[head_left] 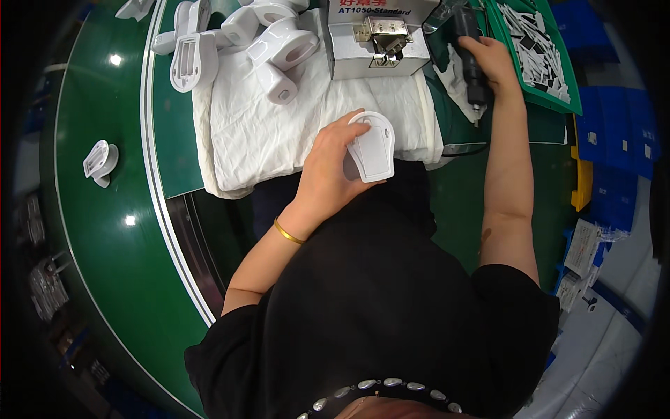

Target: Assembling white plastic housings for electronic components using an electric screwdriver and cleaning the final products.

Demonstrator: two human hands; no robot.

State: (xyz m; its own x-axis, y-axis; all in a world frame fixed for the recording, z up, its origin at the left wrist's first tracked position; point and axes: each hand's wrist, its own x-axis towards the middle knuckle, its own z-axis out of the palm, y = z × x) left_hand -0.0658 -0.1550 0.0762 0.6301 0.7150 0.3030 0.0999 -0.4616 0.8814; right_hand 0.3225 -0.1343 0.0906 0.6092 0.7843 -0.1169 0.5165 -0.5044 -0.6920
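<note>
White shell: in L hand, in front of the torso near the cloth's front edge, hollow side toward the cam. L fingers are bent round it, pinching its edge (one fingertip sits inside the rim). R hand is at the dark driver, bit toward the person; thumb lies on the body, other fingers mostly hidden, so can't tell if they're closed round it. White cloth beyond the shell, w/ white housings at its far L & a metal-fronted box at far centre. Green tray of strips, far R. Another housing on the green belt, L.
</note>
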